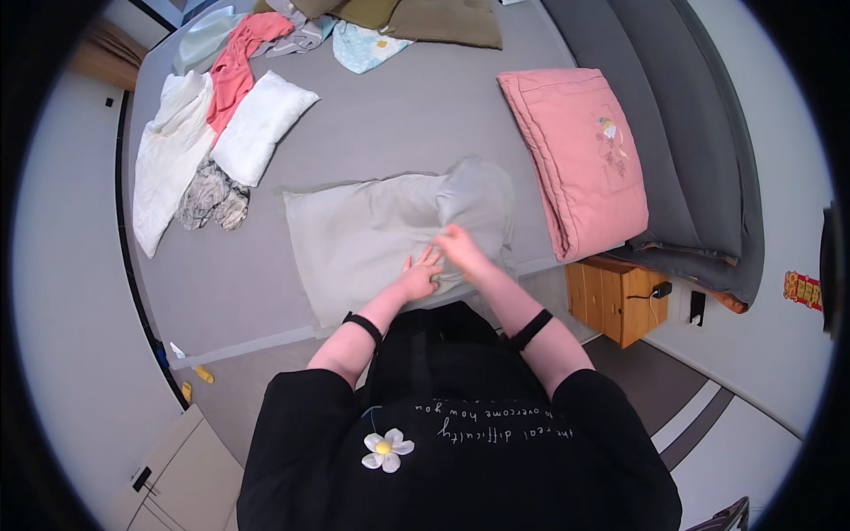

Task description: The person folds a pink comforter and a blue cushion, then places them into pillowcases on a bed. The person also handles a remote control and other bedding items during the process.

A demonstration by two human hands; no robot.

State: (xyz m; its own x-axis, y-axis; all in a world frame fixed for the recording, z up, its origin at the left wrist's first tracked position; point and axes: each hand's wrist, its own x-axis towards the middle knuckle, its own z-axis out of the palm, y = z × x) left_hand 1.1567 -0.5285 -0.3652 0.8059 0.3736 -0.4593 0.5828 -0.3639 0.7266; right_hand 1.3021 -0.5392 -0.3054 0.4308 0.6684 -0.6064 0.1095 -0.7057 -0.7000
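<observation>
A pale grey-green pillowcase (354, 230) lies across the near edge of the bed, flat at its left end and bunched and raised at its right end. Whether anything fills the raised part is hidden. My left hand (420, 278) rests on the near side of the cloth, its fingers stretched out and apart. Just to its right, my right hand (460, 251) is closed, with the fingers pinching the pillowcase fabric near the bunched part.
On the bed (390, 115), a folded pink quilt (589, 164) lies at right by the grey headboard (682, 133). A white pillow (264, 126) and loose clothes lie at left, olive cushions (443, 22) at the far side. A wooden nightstand (611, 301) stands near right.
</observation>
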